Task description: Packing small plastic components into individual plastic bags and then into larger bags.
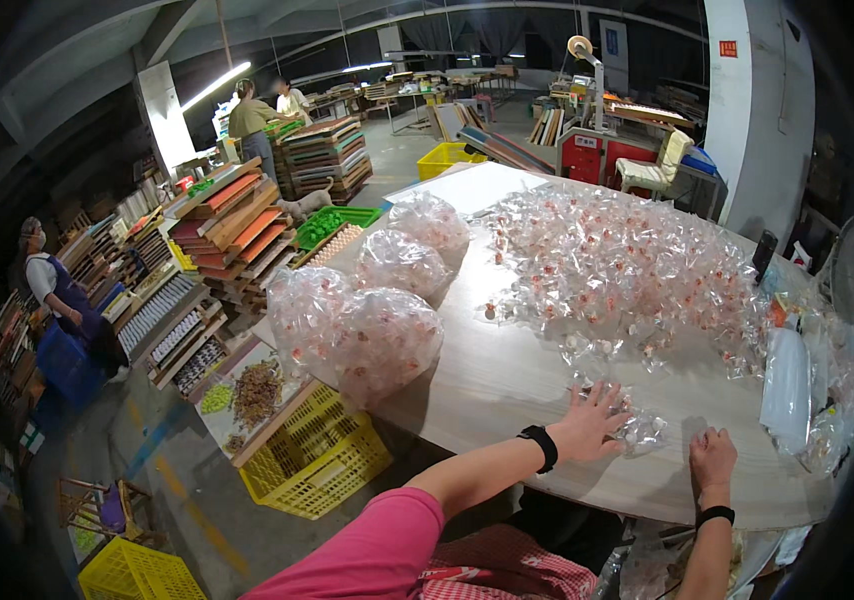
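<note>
Resting with fingers spread, the left hand (592,425) is laid on clear packets (644,432) near the front edge of the table (507,400); the right hand (712,458) is curled, its hold impossible to tell. Four bulging bags (387,342) are grouped leftward, one heap of packets (637,260) farther back; bare room is left between.

- From where I stood, the camera sat on the worker's head, looking down and forward across the table (537,380) and out into the room.
- It hung close over the pink sleeve (377,540) at six o'clock, with the left hand (592,425) and right hand (714,457) nearby, around four.
- Its fisheye sweep ran wide, taking in a pillar (772,130) at two and, farther off, a lamp (215,87) toward ten-thirty.
</note>
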A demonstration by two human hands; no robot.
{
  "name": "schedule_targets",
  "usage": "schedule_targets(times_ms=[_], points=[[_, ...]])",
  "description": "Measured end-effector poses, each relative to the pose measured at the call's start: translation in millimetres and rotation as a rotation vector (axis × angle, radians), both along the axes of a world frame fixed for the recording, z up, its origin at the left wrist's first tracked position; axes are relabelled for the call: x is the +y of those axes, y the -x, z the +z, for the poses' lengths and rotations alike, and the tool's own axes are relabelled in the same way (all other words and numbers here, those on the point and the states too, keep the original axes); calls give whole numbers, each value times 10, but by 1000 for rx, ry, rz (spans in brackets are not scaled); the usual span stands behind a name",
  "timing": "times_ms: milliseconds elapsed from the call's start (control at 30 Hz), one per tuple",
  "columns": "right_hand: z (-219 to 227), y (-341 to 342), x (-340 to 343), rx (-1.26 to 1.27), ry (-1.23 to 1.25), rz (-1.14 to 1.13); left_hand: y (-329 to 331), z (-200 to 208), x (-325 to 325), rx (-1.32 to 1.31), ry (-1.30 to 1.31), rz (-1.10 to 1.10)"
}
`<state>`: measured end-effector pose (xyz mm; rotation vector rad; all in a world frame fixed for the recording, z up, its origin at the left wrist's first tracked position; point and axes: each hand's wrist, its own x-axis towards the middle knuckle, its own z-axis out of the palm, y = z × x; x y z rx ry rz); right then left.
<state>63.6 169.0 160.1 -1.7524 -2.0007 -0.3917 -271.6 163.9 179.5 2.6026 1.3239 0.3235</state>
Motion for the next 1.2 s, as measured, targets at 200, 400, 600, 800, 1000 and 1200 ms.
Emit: schedule_targets(times_ms=[200, 400, 600, 800, 1000, 1200], points=[[50, 31, -237, 6, 35, -192, 3, 69, 9, 34, 9, 3], [11, -210, -947, 37, 45, -374, -73, 84, -60, 65, 4, -12], [-278, -800, -1809, 485, 44, -509, -234, 68, -17, -41, -25, -59], [-674, -1343, -1896, 199, 663, -470, -637, 154, 88, 155, -81, -96], [-113, -1251, -1882, 636, 982, -458, -802, 94, 53, 27, -74, -240], [302, -1059, -2255, 382, 577, -373, -532, 149, 23, -7, -98, -218]])
